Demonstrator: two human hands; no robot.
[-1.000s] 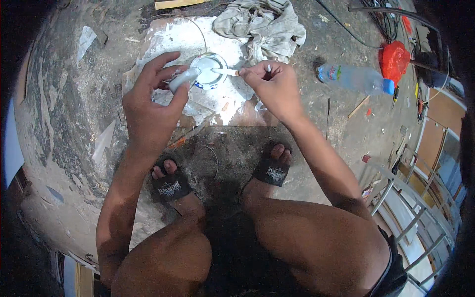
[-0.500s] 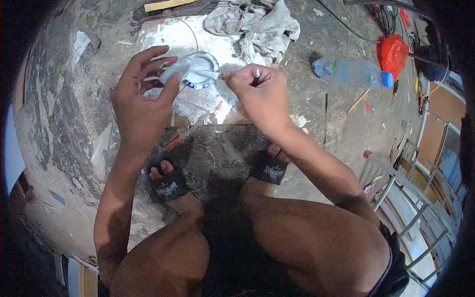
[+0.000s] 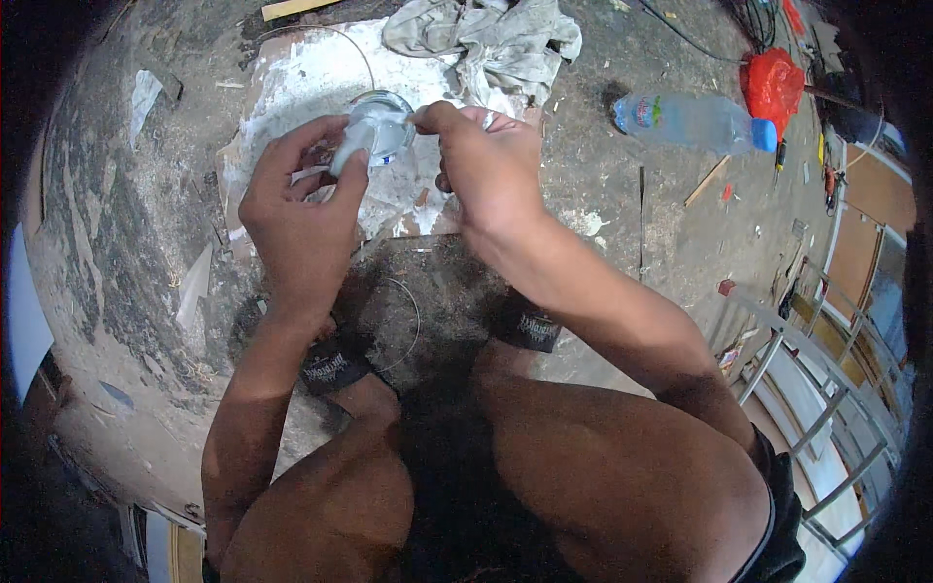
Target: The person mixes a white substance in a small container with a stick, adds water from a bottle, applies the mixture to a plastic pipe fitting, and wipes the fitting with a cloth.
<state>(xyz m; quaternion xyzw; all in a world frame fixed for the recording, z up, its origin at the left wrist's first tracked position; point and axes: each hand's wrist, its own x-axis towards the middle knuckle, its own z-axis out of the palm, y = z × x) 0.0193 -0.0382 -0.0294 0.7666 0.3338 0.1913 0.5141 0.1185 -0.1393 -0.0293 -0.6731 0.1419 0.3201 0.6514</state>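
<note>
Fingers of my left hand (image 3: 296, 194) clamp a whitish cylinder (image 3: 343, 155); my right hand (image 3: 494, 163) pinches something hidden, a round container (image 3: 394, 100) between them

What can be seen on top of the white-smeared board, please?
A grey cloth overlaps the far right of the board, and a round tin shows between the left hand and right hand. Whatever lies beneath these is covered.

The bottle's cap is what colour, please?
The cap is blue; it shows best in the head view.
</note>
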